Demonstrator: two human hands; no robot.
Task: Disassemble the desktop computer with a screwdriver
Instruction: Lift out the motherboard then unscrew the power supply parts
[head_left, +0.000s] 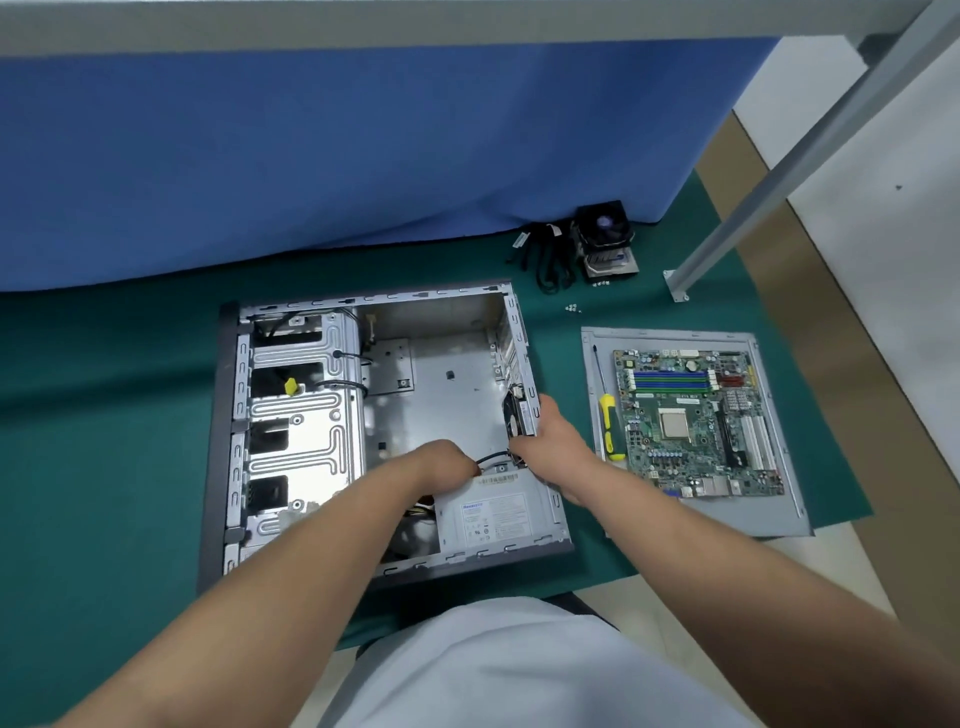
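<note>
Case (322, 415) is lying open on the green mat (104, 415), motherboard (696, 421) already out on the side panel (779, 519), screwdriver (607, 421) beside it. Left hand (441, 462) is pinching the thin black cable (493, 457); right hand (550, 441) is gripping the rear fan (514, 415) at the case's back wall. Fan is likely light, brittle plastic: hold the frame, not the blades. Cable is limp: pull at the plug.

The mat (104, 415) was dark green. The cloth (311, 156) behind it was blue. The case (441, 358) was shiny grey inside, with a small yellow clip (291, 386). The board (696, 421) was green with blue and green stripes. The screwdriver (608, 421) had a yellow and green handle.
</note>
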